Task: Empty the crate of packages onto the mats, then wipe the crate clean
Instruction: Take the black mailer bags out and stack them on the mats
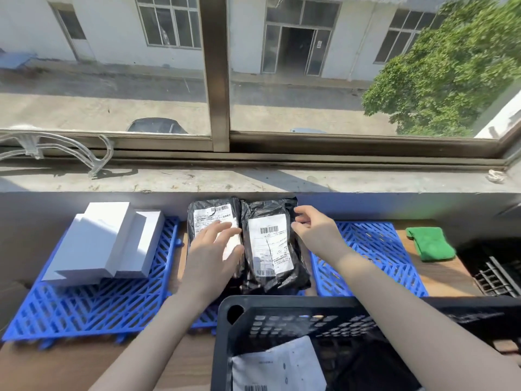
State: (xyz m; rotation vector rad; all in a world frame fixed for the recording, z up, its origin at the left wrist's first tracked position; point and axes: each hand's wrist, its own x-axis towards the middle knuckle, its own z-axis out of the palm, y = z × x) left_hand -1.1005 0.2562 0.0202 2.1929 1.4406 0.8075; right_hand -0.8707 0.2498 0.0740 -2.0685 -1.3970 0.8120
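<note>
1. While the crate (pixel 282 309) sits at the bench's (pixel 439 277) near edge, a grey package (pixel 279 368) lies inside it.
2. Blue mats (pixel 93 306) line the far edge.
3. Between them, the left package (pixel 208 215) and the right package (pixel 270 249) lie side by side.
4. The left grip (pixel 214 249) rests flat, fingers straight, on the left package; the right grip (pixel 315 232) pinches the right package's edge.

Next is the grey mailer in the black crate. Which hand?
Left, probably. The left hand lies flat on the left black poly package; the right hand pinches the right black poly package. The grey mailer lies in the black plastic crate's left half.
</note>
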